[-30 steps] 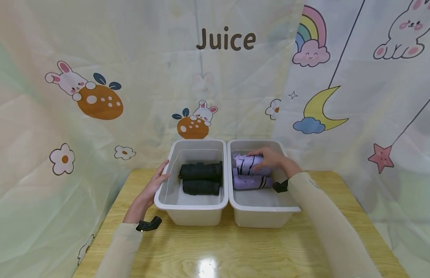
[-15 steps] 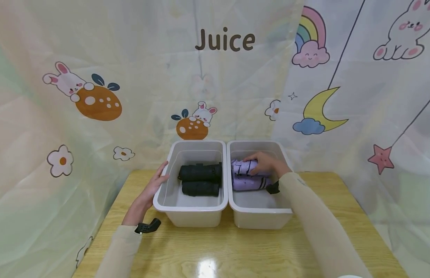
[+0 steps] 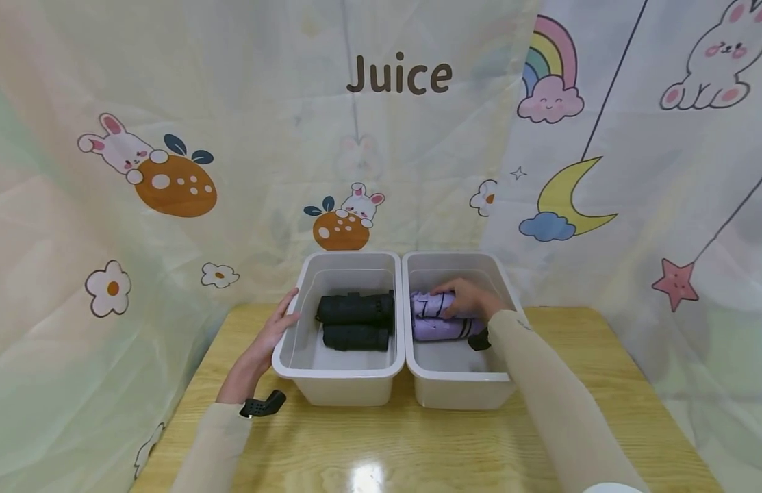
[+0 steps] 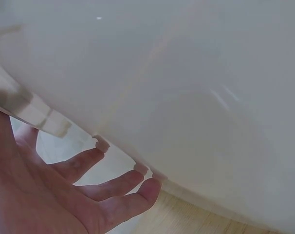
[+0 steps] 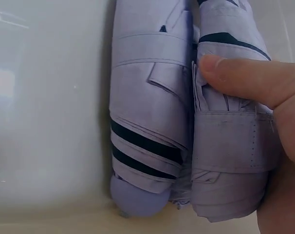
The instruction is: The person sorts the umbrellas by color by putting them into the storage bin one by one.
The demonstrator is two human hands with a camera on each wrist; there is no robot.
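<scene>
My right hand (image 3: 470, 298) reaches into the right bin (image 3: 461, 376) and grips a lilac folded umbrella (image 3: 426, 305) with a dark stripe. In the right wrist view the thumb (image 5: 235, 75) lies across that umbrella's fabric; the other fingers are hidden. A second lilac umbrella (image 5: 147, 97) lies alongside on the near side, its rounded end cap showing. My left hand (image 3: 272, 335) is at the left side of the left bin (image 3: 337, 374), fingers extended, with fingertips right at the white wall in the left wrist view. Inside that bin lie two black folded umbrellas, one far (image 3: 356, 309) and one near (image 3: 356, 337).
Both white bins stand side by side, rims close together, on a light wooden table (image 3: 331, 445). Behind them hangs a printed cloth backdrop (image 3: 263, 150). Each wrist carries a black strap mount (image 3: 263, 404).
My right hand has moved left and down with the lilac umbrella, which now lies lower beside the near one. The left hand stays at its bin.
</scene>
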